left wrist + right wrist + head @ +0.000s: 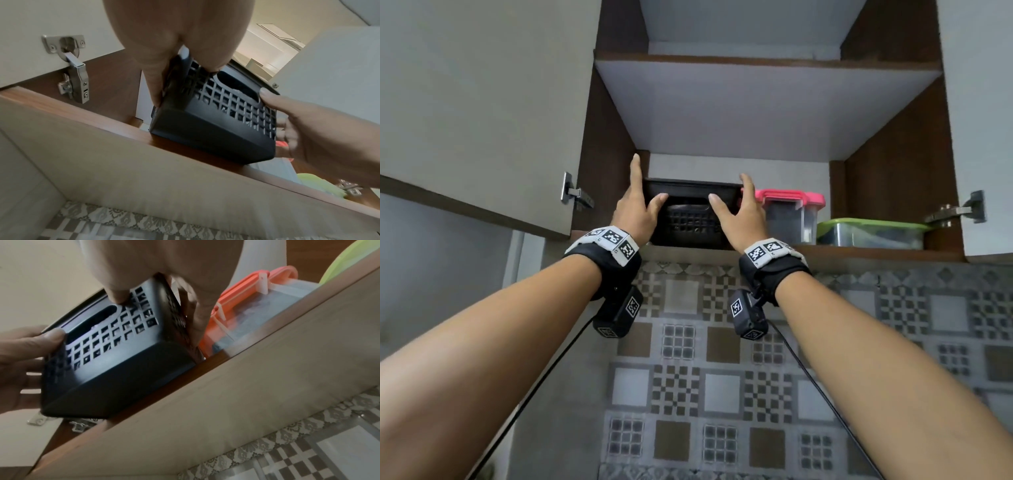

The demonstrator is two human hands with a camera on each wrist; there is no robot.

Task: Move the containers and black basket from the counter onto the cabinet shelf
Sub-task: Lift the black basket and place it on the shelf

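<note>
The black basket (693, 214) is gripped at both ends: the left hand (635, 209) at its left end, the right hand (743, 214) at its right, thumbs pressed on the lattice front. It is seated at the front edge of the lower cabinet shelf (859, 251), just beside the pink-lidded container (792, 212); a green-lidded container (869, 233) is placed further right.

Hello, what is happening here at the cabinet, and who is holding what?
A person is putting the black basket on the lower cabinet shelf, one hand at each end. The left hand and the right hand hold its sides, thumbs on the front grid. The basket sits at the shelf's front edge, beside a pink-lidded container and a green-lidded container that already stand on the shelf.
</note>
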